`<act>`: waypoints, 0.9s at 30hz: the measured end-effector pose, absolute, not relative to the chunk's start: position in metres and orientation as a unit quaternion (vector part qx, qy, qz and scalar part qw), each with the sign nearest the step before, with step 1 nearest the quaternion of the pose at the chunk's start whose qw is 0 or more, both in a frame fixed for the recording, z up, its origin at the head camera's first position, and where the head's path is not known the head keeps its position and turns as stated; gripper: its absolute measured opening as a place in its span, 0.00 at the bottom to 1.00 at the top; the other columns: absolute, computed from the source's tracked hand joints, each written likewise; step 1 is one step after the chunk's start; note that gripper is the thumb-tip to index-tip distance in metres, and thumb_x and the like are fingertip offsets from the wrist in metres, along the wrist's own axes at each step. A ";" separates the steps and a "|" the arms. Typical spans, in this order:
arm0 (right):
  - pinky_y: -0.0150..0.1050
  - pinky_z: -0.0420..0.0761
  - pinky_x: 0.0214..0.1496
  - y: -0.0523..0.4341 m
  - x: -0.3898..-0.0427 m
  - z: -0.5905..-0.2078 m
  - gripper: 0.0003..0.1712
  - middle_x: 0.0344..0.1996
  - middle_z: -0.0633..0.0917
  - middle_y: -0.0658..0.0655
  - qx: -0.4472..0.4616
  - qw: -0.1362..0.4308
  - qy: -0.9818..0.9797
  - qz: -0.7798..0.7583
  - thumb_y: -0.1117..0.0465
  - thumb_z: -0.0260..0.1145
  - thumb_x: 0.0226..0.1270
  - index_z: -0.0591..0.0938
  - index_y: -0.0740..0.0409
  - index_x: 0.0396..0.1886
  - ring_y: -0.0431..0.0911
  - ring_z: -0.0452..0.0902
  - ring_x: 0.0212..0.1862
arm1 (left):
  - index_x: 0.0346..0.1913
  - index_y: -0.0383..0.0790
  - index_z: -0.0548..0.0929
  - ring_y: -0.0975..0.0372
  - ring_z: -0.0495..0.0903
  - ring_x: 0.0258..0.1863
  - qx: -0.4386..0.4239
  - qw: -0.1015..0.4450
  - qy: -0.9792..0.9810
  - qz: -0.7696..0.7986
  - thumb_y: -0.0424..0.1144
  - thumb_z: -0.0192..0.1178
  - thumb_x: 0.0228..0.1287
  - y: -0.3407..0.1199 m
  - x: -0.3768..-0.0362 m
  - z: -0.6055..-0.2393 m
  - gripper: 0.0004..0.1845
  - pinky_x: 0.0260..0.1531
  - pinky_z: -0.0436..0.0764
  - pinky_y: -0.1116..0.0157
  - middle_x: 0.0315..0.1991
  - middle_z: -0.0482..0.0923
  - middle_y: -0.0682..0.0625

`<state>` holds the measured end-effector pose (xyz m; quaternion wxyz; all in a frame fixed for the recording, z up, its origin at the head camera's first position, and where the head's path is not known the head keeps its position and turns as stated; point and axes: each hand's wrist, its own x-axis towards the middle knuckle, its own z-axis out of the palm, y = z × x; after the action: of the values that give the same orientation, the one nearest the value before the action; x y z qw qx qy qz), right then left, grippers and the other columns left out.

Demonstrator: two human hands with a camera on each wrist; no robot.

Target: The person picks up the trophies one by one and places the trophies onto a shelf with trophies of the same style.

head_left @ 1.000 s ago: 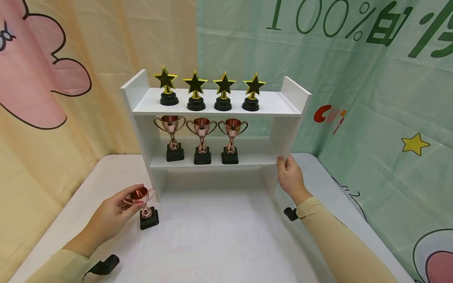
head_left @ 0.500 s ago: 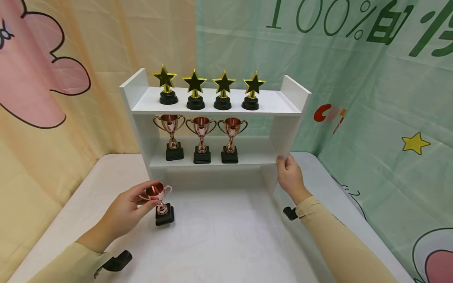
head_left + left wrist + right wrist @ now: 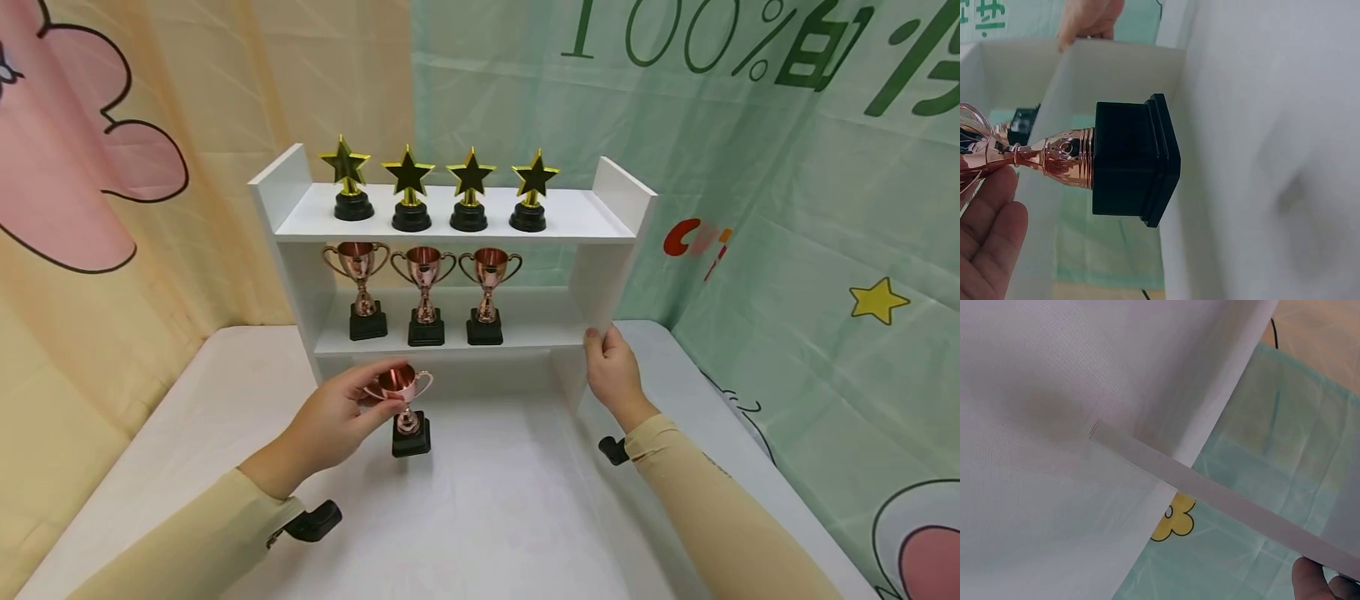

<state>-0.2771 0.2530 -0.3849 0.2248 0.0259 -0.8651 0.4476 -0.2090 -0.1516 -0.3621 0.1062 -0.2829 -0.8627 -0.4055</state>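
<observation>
over the last second the left hand (image 3: 330, 421), pinching the rose-gold cup trophy (image 3: 406, 407) by its bowl, has carried it rightward along the white table (image 3: 487, 517) to just in front of the white shelf unit (image 3: 457, 229), so it looks bound for the open spot beside the three matching cups (image 3: 423, 292) on the lower shelf. the right hand (image 3: 613, 375) keeps its fingers on the unit's right side panel, steadying it. four gold star trophies (image 3: 438, 187) stand on the unit's top shelf, with printed cloth backdrops (image 3: 750, 167) hanging behind it.

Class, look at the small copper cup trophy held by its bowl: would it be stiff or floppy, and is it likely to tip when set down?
The copper cup trophy looks rigid: its stem stays straight while the left hand grips only the bowl. It may tip easily, being tall and narrow over a small black base. Its shiny surface could be slippery.
</observation>
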 end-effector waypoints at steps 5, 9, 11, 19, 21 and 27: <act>0.37 0.67 0.26 0.253 -0.277 -0.384 0.20 0.18 0.65 0.46 0.026 0.229 -0.863 0.450 0.51 0.50 0.87 0.79 0.61 0.59 0.43 0.62 0.22 | 0.74 0.45 0.76 0.62 0.86 0.47 -0.304 0.090 -0.854 -0.413 0.37 0.69 0.71 -0.128 -0.216 -0.345 0.30 0.48 0.88 0.66 0.54 0.85 0.50; 0.37 0.67 0.26 0.254 -0.278 -0.384 0.20 0.18 0.65 0.46 0.028 0.230 -0.862 0.451 0.51 0.49 0.87 0.79 0.61 0.58 0.42 0.62 0.21 | 0.74 0.44 0.76 0.62 0.86 0.47 -0.320 0.084 -0.844 -0.423 0.38 0.69 0.72 -0.110 -0.222 -0.334 0.30 0.48 0.88 0.66 0.54 0.85 0.50; 0.37 0.67 0.25 0.254 -0.278 -0.385 0.20 0.18 0.65 0.47 0.031 0.229 -0.861 0.453 0.51 0.49 0.87 0.79 0.61 0.57 0.42 0.61 0.21 | 0.74 0.44 0.76 0.62 0.86 0.47 -0.328 0.082 -0.838 -0.429 0.38 0.68 0.72 -0.102 -0.225 -0.330 0.29 0.48 0.88 0.66 0.54 0.85 0.50; 0.37 0.67 0.25 0.253 -0.277 -0.386 0.20 0.19 0.65 0.47 0.030 0.228 -0.861 0.453 0.51 0.49 0.87 0.79 0.60 0.58 0.41 0.61 0.21 | 0.74 0.45 0.76 0.63 0.87 0.46 -0.354 0.084 -0.816 -0.449 0.38 0.67 0.73 -0.072 -0.237 -0.311 0.29 0.47 0.88 0.65 0.52 0.85 0.52; 0.36 0.66 0.25 0.253 -0.277 -0.386 0.20 0.19 0.65 0.47 0.029 0.229 -0.862 0.452 0.50 0.49 0.87 0.79 0.60 0.56 0.41 0.61 0.21 | 0.74 0.45 0.76 0.64 0.86 0.46 -0.358 0.084 -0.816 -0.447 0.38 0.68 0.73 -0.066 -0.240 -0.307 0.29 0.47 0.88 0.65 0.52 0.85 0.52; 0.36 0.66 0.24 0.253 -0.277 -0.385 0.20 0.19 0.64 0.47 0.029 0.229 -0.861 0.452 0.50 0.49 0.87 0.79 0.60 0.56 0.39 0.59 0.19 | 0.74 0.47 0.76 0.63 0.86 0.45 -0.370 0.095 -0.814 -0.438 0.41 0.67 0.73 -0.048 -0.247 -0.296 0.28 0.46 0.87 0.64 0.50 0.87 0.51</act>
<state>-0.2770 0.2528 -0.3852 0.2291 0.0292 -0.8614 0.4523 -0.2472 -0.0485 -0.2965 0.0948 -0.3702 -0.8135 -0.4383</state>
